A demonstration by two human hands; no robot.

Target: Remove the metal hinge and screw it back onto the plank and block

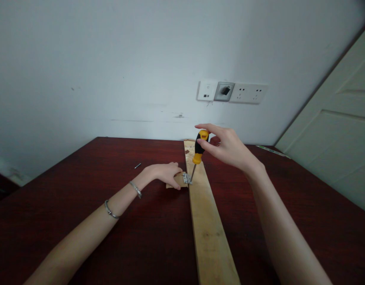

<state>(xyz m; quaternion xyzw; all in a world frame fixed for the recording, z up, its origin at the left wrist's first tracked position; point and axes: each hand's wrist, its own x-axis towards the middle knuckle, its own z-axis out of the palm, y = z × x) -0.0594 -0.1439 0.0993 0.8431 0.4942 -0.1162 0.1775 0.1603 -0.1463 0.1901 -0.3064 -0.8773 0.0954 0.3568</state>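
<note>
A yellow-and-black screwdriver (pixel 198 147) stands slightly tilted, its tip down at a small metal hinge (pixel 185 178). My right hand (pixel 227 145) holds its handle between thumb and fingers. The hinge bridges a small wooden block (pixel 179 181) and the left edge of a long pale wooden board (pixel 210 225). On the block lies my left hand (pixel 167 174), thumb on the near side and fingers on the far side, gripping it beside the hinge. The screw heads at the hinge are too small to make out clearly.
The dark red tabletop (pixel 111 245) meets a white wall (pixel 141 71). A small metal piece, perhaps a screw (pixel 137 166), lies left of my left hand. Wall sockets (pixel 248 93) sit above the table's back edge. A flat pale strip (pixel 273 151) lies at the back right, near a panelled door (pixel 343 130).
</note>
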